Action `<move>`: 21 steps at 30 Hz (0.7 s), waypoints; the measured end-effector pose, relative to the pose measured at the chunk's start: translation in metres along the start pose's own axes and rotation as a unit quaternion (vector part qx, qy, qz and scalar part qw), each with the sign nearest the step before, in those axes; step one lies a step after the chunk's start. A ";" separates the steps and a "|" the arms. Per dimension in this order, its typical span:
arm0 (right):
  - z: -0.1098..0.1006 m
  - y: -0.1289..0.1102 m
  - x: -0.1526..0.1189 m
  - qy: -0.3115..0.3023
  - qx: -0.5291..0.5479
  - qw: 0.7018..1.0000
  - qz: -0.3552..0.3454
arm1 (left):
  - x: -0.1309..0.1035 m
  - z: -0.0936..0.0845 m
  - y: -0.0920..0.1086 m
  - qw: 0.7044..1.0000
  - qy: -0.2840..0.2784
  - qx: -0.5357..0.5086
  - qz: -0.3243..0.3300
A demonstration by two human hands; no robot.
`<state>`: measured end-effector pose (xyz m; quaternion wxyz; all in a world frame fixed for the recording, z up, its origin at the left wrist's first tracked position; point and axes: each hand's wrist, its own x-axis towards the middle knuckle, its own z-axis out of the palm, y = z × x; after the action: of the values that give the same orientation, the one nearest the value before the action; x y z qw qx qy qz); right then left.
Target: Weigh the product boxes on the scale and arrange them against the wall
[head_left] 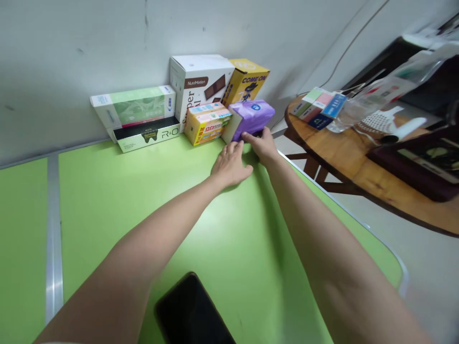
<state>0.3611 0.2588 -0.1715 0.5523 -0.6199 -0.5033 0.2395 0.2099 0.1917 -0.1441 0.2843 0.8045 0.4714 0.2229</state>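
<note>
A purple pack of tissues [254,117] leans tilted at the right end of a row of boxes along the wall. My right hand [264,147] grips its lower front edge, thumb against the purple wrapper and fingers partly hidden at the right side. My left hand [231,166] is open, palm down low over the green table [118,200], its fingertips close to the pack's lower left corner. Whether they touch it I cannot tell. Just left of the pack sits a yellow and orange packet [208,125]. Behind stand a white NutriMotion box [199,71] and a yellow COME ON box [248,79].
On the left, a green and white box [139,106] rests above a black and white R&O box [150,136]. A dark phone [193,310] lies near the front edge. Right of the table, a round wooden table [333,155] holds small boxes, a plastic bag and a white perforated item.
</note>
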 end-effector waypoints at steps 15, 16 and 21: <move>0.006 -0.015 -0.005 -0.008 0.012 0.997 0.075 | -0.005 -0.001 -0.007 0.985 0.150 -0.061 -0.055; 0.006 -0.016 -0.006 -0.016 0.014 0.997 0.074 | -0.005 -0.001 -0.007 0.987 0.142 -0.064 -0.050; 0.008 -0.017 -0.008 -0.041 0.021 0.998 0.050 | -0.005 -0.001 -0.005 0.989 0.124 -0.064 -0.057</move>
<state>0.3448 0.2538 -0.1601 0.5314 -0.6226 -0.4883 0.3025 0.2039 0.1894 -0.1476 0.2872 0.7226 0.5326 0.3342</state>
